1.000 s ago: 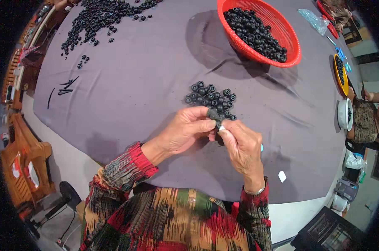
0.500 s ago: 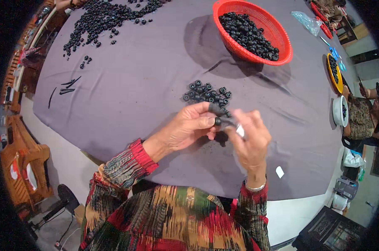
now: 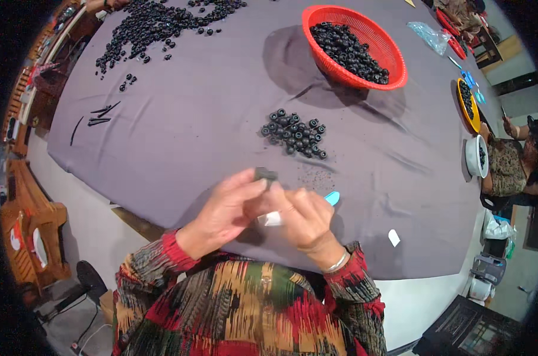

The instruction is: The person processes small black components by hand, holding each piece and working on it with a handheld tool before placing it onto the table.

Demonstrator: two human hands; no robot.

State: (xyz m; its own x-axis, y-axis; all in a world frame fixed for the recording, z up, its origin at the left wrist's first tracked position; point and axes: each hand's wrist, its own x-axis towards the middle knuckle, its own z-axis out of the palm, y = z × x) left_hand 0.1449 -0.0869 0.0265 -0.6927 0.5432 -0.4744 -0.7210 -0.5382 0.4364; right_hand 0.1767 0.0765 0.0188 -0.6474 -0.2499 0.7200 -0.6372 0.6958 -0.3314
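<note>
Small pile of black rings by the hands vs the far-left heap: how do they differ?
The small pile is compact, a few dozen rings, lying just beyond the hands. The far-left heap is much larger, sprawling, with strays trailing off, near the table's far edge. Both are loose black rings on the grey cloth.

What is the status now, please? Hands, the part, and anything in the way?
Left hand pinches small black part. Right hand beside it, holding blue tool. Small pile of black parts lies beyond.

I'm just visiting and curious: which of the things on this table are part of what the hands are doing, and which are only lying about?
In use:
left hand pinching a small dark piece
right hand holding a light blue tool
small pile of black rings

Lying about:
red basket
large scatter of black rings
black strips
white scrap
</note>
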